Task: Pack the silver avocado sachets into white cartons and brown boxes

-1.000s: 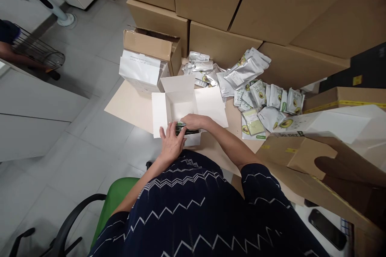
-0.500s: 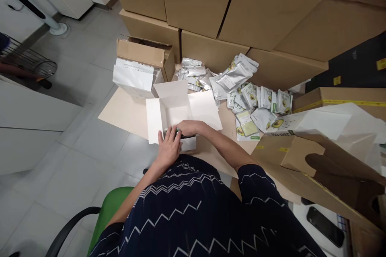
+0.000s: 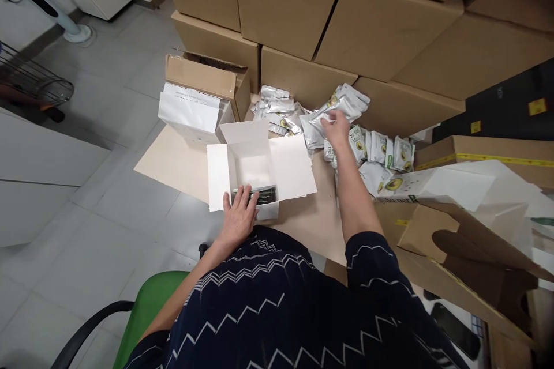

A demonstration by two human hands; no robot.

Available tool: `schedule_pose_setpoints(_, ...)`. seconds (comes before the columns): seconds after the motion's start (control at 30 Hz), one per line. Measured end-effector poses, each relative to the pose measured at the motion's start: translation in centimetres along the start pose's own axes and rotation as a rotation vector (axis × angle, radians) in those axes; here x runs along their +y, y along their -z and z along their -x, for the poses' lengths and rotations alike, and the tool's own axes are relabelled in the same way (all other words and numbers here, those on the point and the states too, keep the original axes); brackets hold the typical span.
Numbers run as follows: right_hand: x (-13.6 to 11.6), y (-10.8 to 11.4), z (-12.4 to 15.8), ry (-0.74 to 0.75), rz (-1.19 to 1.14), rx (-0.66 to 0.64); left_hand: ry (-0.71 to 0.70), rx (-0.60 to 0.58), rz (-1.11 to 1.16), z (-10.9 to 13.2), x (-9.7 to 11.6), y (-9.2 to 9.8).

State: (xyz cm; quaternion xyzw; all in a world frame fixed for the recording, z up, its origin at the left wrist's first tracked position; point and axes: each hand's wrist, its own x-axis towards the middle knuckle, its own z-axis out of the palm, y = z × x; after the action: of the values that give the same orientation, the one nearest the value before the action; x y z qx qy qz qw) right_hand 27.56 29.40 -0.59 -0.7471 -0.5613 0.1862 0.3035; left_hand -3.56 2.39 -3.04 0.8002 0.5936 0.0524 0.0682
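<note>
The left hand [image 3: 238,216] lies flat on the near wall of an open white box [image 3: 292,164], fingers spread and pointing into it. Its grip is wide and closed on nothing, and the fingertips touch a short row of dark-edged packets [image 3: 265,195] that stand on edge against that near wall. The rest of the box's inside is bare white, and all four flaps are folded outward. The box sits at the near edge of the beige counter [image 3: 182,155], just ahead of the person's body.

The right hand [image 3: 338,127] is stretched out, arm straight, to the heap of silver pouches [image 3: 350,101] at the back of the counter, well apart from the box. Its bent fingers rest on one silver pouch [image 3: 318,121] at the near side of the heap; whether the grip has closed on it I cannot tell. Just right of the hand lie avocado-print sachets [image 3: 383,147], face up and overlapping.

A long white carton [image 3: 437,187] lies near the sachets, on their right. Left of the white box an open brown carton [image 3: 203,75] holds upright white boxes. Stacked brown cartons [image 3: 285,6] wall in the back of the counter, and a green chair [image 3: 151,305] shows below the left arm
</note>
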Motion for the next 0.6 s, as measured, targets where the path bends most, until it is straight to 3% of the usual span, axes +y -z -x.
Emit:
schedule_pose_setpoints(0.13,4.7,1.2,-4.7,-0.239,0.361,0.044,-0.002,0.018,0.012,0.0,0.0,-0.1)
schedule_pose_setpoints(0.23,6.6,1.4,-6.2,-0.287,0.436,0.022,-0.006,0.033,0.009,0.1,0.0,-0.2)
schedule_pose_setpoints(0.47,7.0,0.6,-6.2,-0.333,0.442,0.107,-0.01,0.033,-0.021,0.1,0.0,-0.1)
schedule_pose_setpoints(0.6,7.0,1.8,-5.7,-0.235,0.344,-0.028,-0.005,0.009,-0.019,0.1,-0.1,-0.1)
